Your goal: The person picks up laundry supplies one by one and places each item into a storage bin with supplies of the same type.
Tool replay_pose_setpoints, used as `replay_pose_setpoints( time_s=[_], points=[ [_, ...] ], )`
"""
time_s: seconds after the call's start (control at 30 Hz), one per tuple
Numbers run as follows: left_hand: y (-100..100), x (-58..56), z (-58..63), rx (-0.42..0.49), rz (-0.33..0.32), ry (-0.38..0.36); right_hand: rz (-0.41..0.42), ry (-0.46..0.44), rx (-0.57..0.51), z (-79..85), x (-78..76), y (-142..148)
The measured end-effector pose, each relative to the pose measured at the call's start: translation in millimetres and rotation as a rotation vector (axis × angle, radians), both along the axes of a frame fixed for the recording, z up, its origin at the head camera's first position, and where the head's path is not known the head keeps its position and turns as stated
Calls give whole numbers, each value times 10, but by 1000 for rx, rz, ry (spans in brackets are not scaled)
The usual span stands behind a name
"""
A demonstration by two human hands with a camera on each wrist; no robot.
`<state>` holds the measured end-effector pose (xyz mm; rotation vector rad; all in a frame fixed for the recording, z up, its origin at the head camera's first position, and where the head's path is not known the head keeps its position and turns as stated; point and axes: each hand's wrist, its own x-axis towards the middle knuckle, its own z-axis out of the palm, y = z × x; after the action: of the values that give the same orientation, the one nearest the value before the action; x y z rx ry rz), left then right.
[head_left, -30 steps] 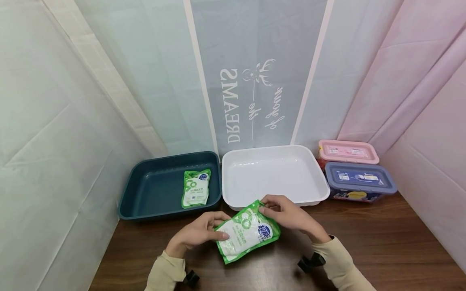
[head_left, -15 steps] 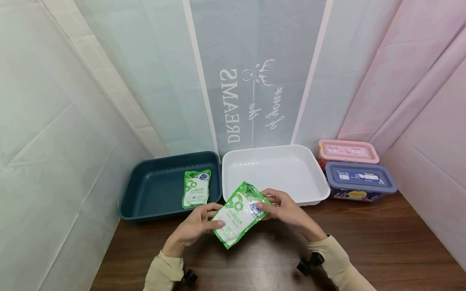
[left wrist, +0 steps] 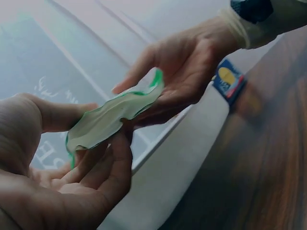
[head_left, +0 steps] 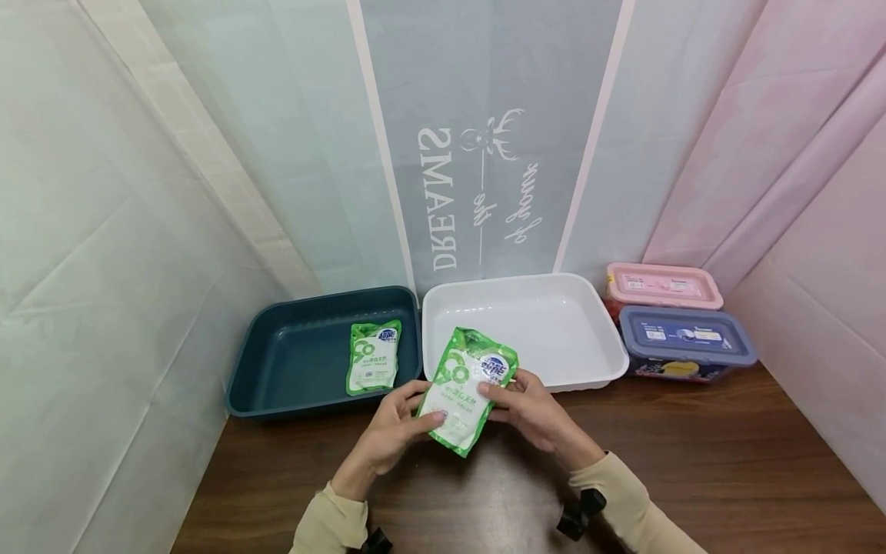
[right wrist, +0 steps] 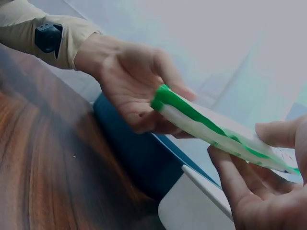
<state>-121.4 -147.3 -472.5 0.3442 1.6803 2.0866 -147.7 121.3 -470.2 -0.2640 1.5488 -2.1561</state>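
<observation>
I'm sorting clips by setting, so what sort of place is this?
Probably a staged tabletop work area: pale sheeting screens the back and sides, a dark wood-grain table fills the front, and a teal tray and a white tray stand side by side.

Teal tray [head_left: 294, 362]: at the left, a green-and-white pouch [head_left: 374, 360] lying toward its right end.
White tray [head_left: 540, 319]: just beside the teal one, to its right.
Blue-lidded box [head_left: 685, 338]: right of the white tray, yellow patch on its front.
Pink-lidded box [head_left: 664, 286]: just behind; lid print seems too small to read.
Backdrop [head_left: 477, 54]: pale, with white deer head and flipped lettering.
Table [head_left: 706, 462]: dark wood grain.
</observation>
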Motion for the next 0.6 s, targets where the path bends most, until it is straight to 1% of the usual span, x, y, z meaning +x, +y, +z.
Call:
replay_pose_setpoints(
  time_s=[0.07, 0.2, 0.27, 0.43, 0.6],
  points=[
    [44, 13, -15, 14, 28, 10, 29, 0, 8, -9, 11, -12],
    [107, 32, -26, 32, 93, 33, 108, 28, 36, -14, 42, -30],
    [118, 40, -19, 33, 118, 40, 129, 39, 51, -12, 59, -44],
    [96, 40, 19, 6, 137, 45, 128, 45, 74, 7, 77, -100],
    [32, 37, 58, -34, 141, 66, 116, 75, 95, 57, 50, -150]
  ],
)
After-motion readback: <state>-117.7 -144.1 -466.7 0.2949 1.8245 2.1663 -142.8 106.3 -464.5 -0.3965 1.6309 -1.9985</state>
